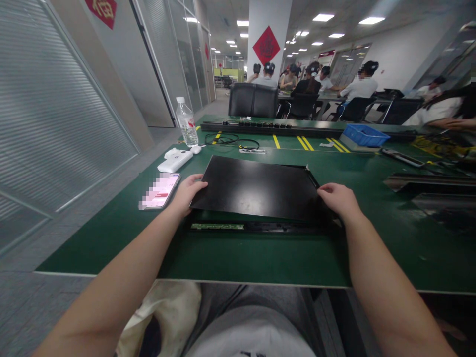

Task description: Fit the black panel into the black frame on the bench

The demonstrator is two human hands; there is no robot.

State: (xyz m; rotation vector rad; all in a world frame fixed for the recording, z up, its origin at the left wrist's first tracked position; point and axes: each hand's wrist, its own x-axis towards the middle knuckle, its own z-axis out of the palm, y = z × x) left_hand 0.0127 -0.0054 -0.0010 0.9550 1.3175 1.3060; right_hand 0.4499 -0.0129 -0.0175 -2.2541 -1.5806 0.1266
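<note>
A thin, flat black panel [253, 187], like a display screen, lies tilted between my two hands. On its left edge my left hand [189, 192] grips, thumb on top and fingers at the side. My right hand [337, 198] pinches the panel's right edge near a black frame. Beneath the panel, a dark frame shows along the near side, with a green circuit board strip [217, 226] on it. The panel's near edge appears raised off that frame. Just left of my left hand lies a phone [160, 191] with its screen lit.
A water bottle [187, 123] and a white device [175, 160] stand at the back left of the green table [260, 263]. Black cables [234, 140], a long dark bar [305, 131] and a blue tray [365, 135] are farther back. Dark metal strips [439, 186] lie right. Several people sit beyond.
</note>
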